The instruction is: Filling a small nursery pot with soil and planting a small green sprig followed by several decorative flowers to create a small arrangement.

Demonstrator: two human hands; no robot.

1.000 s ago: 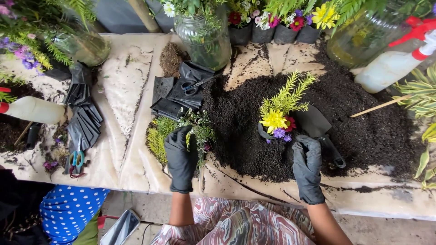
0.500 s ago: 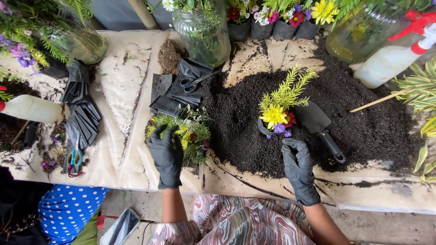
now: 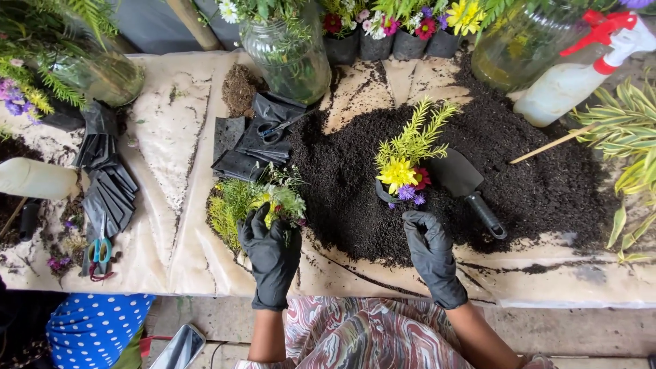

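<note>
Both of my hands wear black gloves at the lower middle of the frame. My left hand [image 3: 271, 247] is closed around a bunch of green cuttings with small flowers [image 3: 254, 201], lying left of centre on the pale plastic sheet [image 3: 171, 171]. My right hand [image 3: 429, 247] holds nothing, its fingers loosely curled and resting on the heap of dark soil [image 3: 533, 178], just below a small black pot of yellow and purple flowers [image 3: 402, 179]. A black trowel [image 3: 468, 186] lies just right of that pot. Black scissors [image 3: 273, 130] sit on folded black bags [image 3: 246, 140] above the cuttings.
</note>
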